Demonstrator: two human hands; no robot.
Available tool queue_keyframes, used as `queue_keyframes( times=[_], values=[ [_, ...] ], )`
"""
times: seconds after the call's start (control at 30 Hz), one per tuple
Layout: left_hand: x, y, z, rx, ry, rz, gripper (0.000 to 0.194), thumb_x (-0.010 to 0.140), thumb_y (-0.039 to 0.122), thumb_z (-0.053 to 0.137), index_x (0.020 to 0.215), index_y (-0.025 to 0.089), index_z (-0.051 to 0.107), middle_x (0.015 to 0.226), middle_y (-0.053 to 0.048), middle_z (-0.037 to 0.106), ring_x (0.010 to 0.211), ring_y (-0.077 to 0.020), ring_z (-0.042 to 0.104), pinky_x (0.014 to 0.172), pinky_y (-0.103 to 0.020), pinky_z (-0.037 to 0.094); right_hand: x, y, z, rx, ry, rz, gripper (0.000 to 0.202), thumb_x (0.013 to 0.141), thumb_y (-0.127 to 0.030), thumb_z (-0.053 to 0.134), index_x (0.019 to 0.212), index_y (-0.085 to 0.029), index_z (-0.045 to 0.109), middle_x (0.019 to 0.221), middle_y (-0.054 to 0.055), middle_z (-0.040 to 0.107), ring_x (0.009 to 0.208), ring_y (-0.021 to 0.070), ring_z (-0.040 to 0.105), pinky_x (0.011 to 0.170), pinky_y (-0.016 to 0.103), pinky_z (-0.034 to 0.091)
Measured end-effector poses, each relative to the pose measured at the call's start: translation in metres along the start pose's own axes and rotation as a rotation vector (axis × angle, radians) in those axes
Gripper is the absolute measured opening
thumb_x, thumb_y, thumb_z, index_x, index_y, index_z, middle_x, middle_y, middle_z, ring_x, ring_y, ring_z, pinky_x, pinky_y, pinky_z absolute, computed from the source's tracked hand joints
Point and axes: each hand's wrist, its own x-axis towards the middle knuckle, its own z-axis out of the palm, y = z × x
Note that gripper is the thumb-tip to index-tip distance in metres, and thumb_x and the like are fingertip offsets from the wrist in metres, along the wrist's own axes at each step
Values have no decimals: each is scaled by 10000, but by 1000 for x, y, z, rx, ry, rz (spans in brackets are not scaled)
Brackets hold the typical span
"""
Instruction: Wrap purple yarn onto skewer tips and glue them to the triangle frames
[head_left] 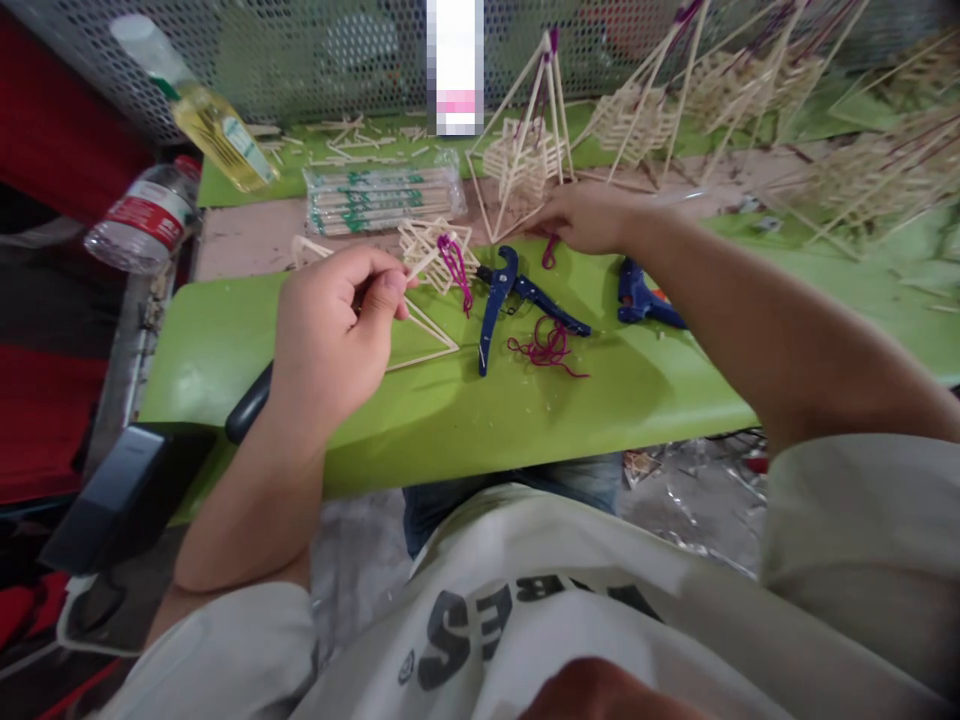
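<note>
Head view, left hand: the left hand (334, 330) is closed in a pinch, thumb against fingers, on a pale thin wooden stick (422, 267).
Right hand: the right hand (589, 215) reaches out palm down, fingers extended, at the foot of a standing pale stick frame (525, 165); whether it grips anything cannot be told.
Stick lattice: a small pale wooden lattice (435, 255) with a bright magenta cord bundle (454, 272) lies just beside the left fingertips.
Stick triangle: a pointed frame of pale sticks (433, 335) extends from behind the left hand.
Cord: a small magenta loop (550, 252) lies just below the right hand; a loose magenta tangle (547, 345) sits nearer the body.
Blue tools: a dark blue hand cutter (495, 315), handles spread, lies between the hands; a blue-and-orange tool (645, 300) is partly hidden by the right forearm.
Stick supply: a clear packet of sticks with green markings (386, 200) lies beyond the left hand, with loose cut sticks (367, 140) behind it.
Bottles: a bottle of yellow liquid (225, 140) and a clear red-labelled plastic bottle (150, 218) are at far left.
Surface: glossy lime-green covering (420, 430).
More frames: similar stick frames (637, 125) at upper right.
</note>
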Motion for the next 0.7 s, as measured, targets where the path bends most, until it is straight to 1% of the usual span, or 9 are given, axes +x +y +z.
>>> queue_keyframes(
  times=[0.1, 0.2, 0.27, 0.33, 0.37, 0.47, 0.53, 0.63, 0.7],
  values=[
    [1, -1, -1, 3, -7, -3, 228, 1109, 300, 647, 911, 279, 758, 839, 0, 760, 616, -139, 573, 600, -359, 413, 8, 3, 5, -75, -60, -18, 203, 840, -45, 779, 1023, -79, 861, 936, -63, 811, 693, -25, 484, 710, 244, 345],
    [2, -1, -2, -3, -15, 16, 247, 1115, 331, 657, 906, 265, 770, 806, 6, 748, 618, -124, 570, 591, -339, 409, 14, 5, 7, -133, -54, -25, 197, 839, 17, 797, 1015, -45, 862, 973, 14, 862, 688, -11, 510, 716, 274, 362],
    [3, -2, -2, -27, -4, 53, 248, 1103, 326, 674, 886, 251, 769, 794, 13, 747, 609, -111, 564, 589, -326, 412, 19, 7, 7, -155, -52, -28, 168, 805, 37, 822, 958, -22, 858, 952, 58, 879, 649, -16, 503, 693, 292, 355],
    [2, -2, -2, -35, 10, 60, 232, 1094, 308, 680, 887, 249, 769, 803, 16, 755, 599, -105, 559, 592, -322, 420, 22, 7, 6, -161, -58, -34, 85, 770, -3, 846, 854, 4, 835, 910, 79, 875, 603, -37, 490, 665, 305, 339],
    [2, -2, -2, -30, 12, 49, 230, 1093, 305, 678, 889, 251, 769, 819, 15, 763, 596, -104, 558, 590, -323, 422, 24, 7, 5, -160, -62, -36, 83, 761, -44, 849, 802, 18, 815, 887, 82, 868, 583, -50, 477, 651, 311, 327],
    [1, -3, -2, -4, -1, -3, 233, 1106, 325, 664, 909, 261, 771, 838, 16, 766, 564, -97, 527, 556, -327, 400, 26, 5, 1, -143, -82, -35, 275, 785, -209, 786, 732, 60, 764, 856, 68, 839, 564, -93, 443, 616, 310, 292],
    [2, -5, -3, -12, -12, 16, 228, 1102, 335, 667, 916, 258, 774, 807, 24, 750, 551, -93, 524, 533, -322, 386, 26, 3, 0, -123, -97, -24, 377, 806, -286, 715, 735, 84, 745, 861, 58, 821, 571, -117, 436, 597, 298, 271],
    [4, -7, -3, -39, -7, 63, 226, 1089, 338, 692, 905, 239, 778, 748, 35, 721, 537, -85, 524, 514, -308, 375, 25, 4, -2, -93, -104, 11, 455, 816, -327, 645, 739, 114, 725, 826, 61, 791, 541, -127, 417, 570, 299, 240],
    [4, -6, -2, -39, 11, 61, 216, 1082, 313, 698, 897, 236, 778, 738, 37, 716, 526, -81, 509, 521, -306, 382, 24, 8, -4, -72, -99, 45, 480, 823, -330, 608, 741, 130, 719, 764, 60, 763, 503, -131, 388, 552, 304, 214]
  ],
)
